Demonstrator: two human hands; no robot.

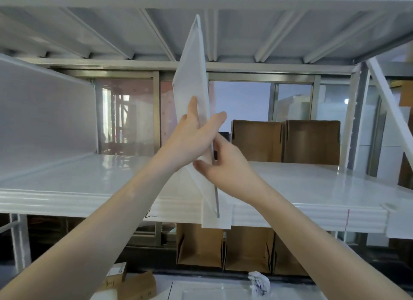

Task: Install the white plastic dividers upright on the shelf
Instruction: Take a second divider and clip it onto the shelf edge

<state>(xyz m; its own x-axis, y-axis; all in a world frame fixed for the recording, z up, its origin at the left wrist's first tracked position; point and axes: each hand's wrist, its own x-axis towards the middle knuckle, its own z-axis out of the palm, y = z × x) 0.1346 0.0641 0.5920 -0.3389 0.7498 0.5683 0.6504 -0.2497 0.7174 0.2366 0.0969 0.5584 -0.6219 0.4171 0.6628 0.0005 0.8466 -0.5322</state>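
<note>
A white plastic divider [193, 63] stands nearly upright at the middle of the white shelf [89, 177], its top edge reaching the underside of the shelf above. Its foot hooks over the shelf's front lip. My left hand [194, 136] grips it from the left, fingers flat on the panel and thumb around its near edge. My right hand [223, 163] holds the same panel lower down from the right. Another white divider [44, 112] stands at the far left, and a third one [388, 105] leans at the far right.
Two open cardboard boxes [286, 141] sit at the back right of the shelf. More cardboard boxes [223, 248] stand below the shelf. A crumpled paper [259, 283] and small cartons [129, 284] lie on the surface near me. A window is behind the rack.
</note>
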